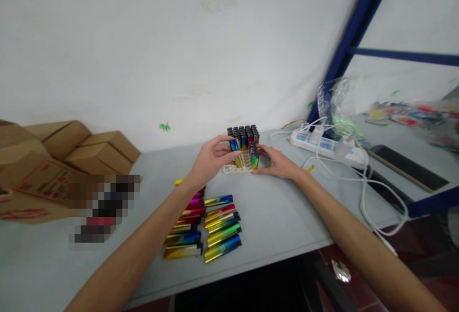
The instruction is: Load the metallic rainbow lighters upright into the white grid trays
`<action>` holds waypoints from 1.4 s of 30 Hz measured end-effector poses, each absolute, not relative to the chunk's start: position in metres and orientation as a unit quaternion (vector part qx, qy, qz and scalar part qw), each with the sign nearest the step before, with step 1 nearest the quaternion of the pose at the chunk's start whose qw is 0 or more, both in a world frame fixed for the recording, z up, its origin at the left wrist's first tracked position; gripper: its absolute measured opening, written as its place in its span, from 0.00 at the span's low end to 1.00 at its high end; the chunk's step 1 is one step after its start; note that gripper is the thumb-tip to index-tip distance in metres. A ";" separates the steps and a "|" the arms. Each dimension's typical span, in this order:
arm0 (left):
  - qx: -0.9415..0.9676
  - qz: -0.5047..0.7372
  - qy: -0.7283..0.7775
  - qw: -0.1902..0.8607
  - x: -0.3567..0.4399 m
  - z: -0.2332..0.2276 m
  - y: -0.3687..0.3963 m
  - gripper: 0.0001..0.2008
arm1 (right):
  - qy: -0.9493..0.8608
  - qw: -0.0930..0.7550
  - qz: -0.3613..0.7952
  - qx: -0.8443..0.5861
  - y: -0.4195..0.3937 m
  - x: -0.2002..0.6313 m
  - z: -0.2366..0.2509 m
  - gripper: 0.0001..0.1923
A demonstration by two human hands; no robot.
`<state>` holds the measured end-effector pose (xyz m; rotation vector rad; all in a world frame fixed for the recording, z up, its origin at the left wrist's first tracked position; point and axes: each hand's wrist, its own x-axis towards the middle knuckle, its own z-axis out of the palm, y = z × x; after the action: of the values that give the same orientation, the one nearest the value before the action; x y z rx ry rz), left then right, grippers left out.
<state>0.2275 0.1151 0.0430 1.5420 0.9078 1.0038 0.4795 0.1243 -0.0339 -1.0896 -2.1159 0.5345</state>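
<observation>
Steadying lighter tray (236, 169), hands (210, 159) (278, 162), labels seemingly unreadable

Lighters stand in the tray (233, 169) — loose lighters (204, 228) lie before it, cardboard boxes (53, 159) left, power strip (324, 145) right.

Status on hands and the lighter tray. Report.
Left hand and right hand both on the white tray of upright lighters. Loose lighters lie flat in rows nearer the table edge. Power strip to the right, apart.
</observation>
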 end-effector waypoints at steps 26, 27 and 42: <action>0.561 0.381 0.394 0.621 0.227 0.033 0.094 0.23 | -0.813 0.334 0.212 -0.427 0.126 0.481 -0.036 0.44; 0.586 0.390 0.408 0.582 0.226 0.031 0.092 0.25 | -0.812 0.332 0.212 -0.430 0.126 0.481 -0.036 0.44; 0.558 0.371 0.393 0.630 0.226 0.036 0.090 0.25 | -0.818 0.325 0.205 -0.429 0.125 0.482 -0.034 0.44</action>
<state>0.2256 0.0897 0.0364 1.2768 0.9001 0.8498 0.4822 0.1255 -0.0342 -1.1241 -2.1437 0.5379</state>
